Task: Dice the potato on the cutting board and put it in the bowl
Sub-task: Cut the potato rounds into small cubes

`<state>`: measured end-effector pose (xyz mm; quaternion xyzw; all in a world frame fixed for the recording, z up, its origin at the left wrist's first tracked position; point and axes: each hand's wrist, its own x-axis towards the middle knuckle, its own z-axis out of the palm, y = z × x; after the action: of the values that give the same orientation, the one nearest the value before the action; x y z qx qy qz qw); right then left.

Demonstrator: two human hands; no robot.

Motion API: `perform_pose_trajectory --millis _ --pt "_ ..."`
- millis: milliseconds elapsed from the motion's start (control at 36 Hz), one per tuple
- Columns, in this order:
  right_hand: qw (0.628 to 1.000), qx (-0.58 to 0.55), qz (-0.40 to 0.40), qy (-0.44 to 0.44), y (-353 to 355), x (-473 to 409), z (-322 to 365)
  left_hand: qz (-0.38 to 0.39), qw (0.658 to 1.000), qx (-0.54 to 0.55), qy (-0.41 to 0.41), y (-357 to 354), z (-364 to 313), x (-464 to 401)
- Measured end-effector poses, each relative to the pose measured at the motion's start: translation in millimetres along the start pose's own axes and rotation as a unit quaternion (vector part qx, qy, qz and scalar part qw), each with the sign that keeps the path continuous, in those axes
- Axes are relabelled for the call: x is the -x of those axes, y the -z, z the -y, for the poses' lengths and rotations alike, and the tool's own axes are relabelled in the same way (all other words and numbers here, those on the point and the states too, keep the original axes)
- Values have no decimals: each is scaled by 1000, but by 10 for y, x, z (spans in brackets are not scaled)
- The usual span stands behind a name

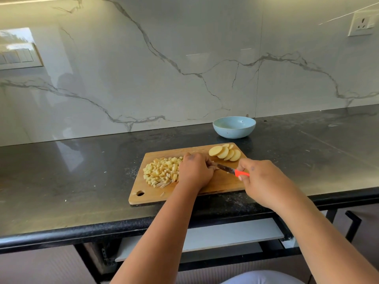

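A wooden cutting board [221,181] lies on the dark counter. A heap of diced potato [161,171] covers its left part, and several round potato slices [224,153] overlap at its far right corner. My left hand [194,171] sits curled at the board's middle, covering whatever potato lies beneath it. My right hand [264,181] grips the orange handle of a knife [229,170], whose blade points left toward my left fingers. A light blue bowl [234,130] stands empty behind the board, near the wall.
The black counter [71,181] runs left and right, with a marble wall behind it. A wall socket [362,24] is at the upper right. The board's near edge lies close to the counter's front edge, above a pulled-out shelf [225,234].
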<state>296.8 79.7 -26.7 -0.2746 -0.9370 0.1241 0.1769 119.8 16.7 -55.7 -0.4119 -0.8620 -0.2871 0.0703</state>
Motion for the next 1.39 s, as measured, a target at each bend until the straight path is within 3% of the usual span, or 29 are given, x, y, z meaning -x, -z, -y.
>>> perform_pose_trajectory --millis 194,361,472,667,1028,1139,1306,1389 --pt "999 2 38 5 -59 -7 72 -4 1000 -4 1 17 -18 -3" --pt "997 37 60 -41 336 181 -84 -14 1000 -8 -7 2 3 12" --pt "997 2 64 -39 455 188 -151 -17 999 -5 -40 -17 11 12" --pt "998 -26 6 -57 491 138 -224 99 986 -18 -133 71 -162 36" --pt "999 -32 -18 -31 392 127 -94 194 973 -1 -126 299 -139 23" --pt "999 -34 -21 -18 330 116 -52 139 985 22 -98 457 -26 22" --pt "999 -34 -13 -4 224 90 -11 51 997 -29 -48 669 278 -41" --pt "1000 -30 -11 0 162 70 8 -4 997 -13 -71 675 358 -38"
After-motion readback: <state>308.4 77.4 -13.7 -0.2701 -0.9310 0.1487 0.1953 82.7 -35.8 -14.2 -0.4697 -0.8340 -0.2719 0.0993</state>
